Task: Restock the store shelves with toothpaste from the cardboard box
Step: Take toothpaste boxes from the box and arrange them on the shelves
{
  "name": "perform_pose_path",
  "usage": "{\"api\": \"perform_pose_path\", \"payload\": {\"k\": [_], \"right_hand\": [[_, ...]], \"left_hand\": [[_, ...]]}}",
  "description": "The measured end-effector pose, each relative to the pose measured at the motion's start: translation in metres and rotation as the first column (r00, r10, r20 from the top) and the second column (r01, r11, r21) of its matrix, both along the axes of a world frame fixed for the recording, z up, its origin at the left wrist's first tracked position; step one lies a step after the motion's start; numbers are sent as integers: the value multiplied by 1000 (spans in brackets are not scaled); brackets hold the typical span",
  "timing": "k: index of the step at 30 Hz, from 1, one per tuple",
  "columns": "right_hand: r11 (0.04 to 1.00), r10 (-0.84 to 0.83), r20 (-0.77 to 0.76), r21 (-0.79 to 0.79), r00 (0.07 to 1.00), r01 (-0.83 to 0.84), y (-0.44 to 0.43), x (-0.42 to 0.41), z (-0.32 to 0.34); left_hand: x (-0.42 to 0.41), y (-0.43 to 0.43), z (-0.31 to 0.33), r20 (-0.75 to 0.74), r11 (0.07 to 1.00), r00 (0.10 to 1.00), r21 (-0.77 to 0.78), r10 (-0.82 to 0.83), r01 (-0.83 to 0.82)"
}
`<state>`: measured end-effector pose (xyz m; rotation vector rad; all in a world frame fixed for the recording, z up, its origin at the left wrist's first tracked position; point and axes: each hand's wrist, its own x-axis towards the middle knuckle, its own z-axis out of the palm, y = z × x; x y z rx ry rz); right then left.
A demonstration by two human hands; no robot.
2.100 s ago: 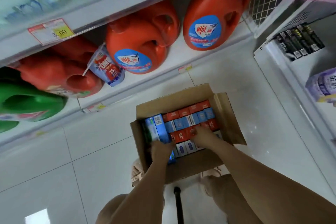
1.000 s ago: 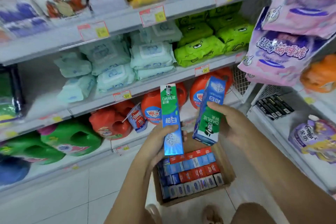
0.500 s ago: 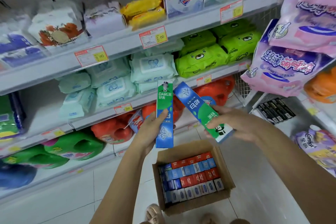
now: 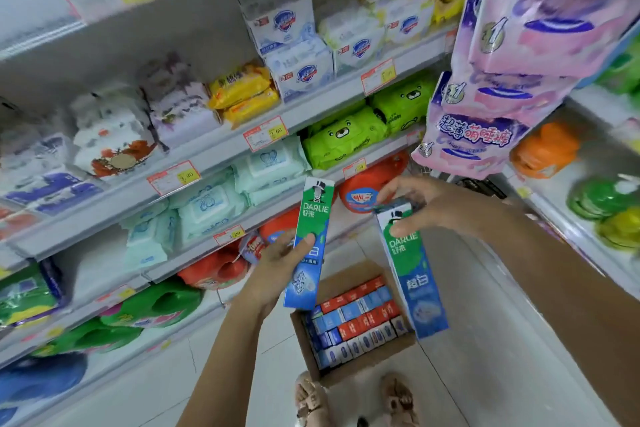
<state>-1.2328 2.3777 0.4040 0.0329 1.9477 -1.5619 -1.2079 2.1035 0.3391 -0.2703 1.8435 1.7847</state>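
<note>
Each hand holds one green-and-blue Darlie toothpaste carton in front of the shelves. My left hand (image 4: pixel 277 270) grips the lower half of an upright toothpaste carton (image 4: pixel 313 218). My right hand (image 4: pixel 426 204) pinches the top end of a second toothpaste carton (image 4: pixel 415 284), which hangs down, slightly tilted. Below both, an open cardboard box (image 4: pixel 346 374) stands on the floor, packed with several red, blue and white toothpaste cartons (image 4: pixel 356 319).
White shelves (image 4: pixel 214 156) on the left carry wet-wipe packs, soap, green bear packs (image 4: pixel 346 135) and orange and green detergent jugs. Pink hanging packs (image 4: pixel 512 87) crowd the upper right beside another shelf unit. My sandalled feet (image 4: pixel 353 399) stand on white floor tiles next to the box.
Both hands rose from the box, each with a toothpaste carton. The right carton swung from slanted to hanging upright by its top end. My view tilted up the shelves.
</note>
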Motion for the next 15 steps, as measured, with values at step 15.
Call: {"api": "perform_pose_path", "payload": {"k": [15], "right_hand": [[828,-426,196,-310,883,468,-57,24,59]], "left_hand": [[27,7,60,64,985,985,-55,-161,165]]}}
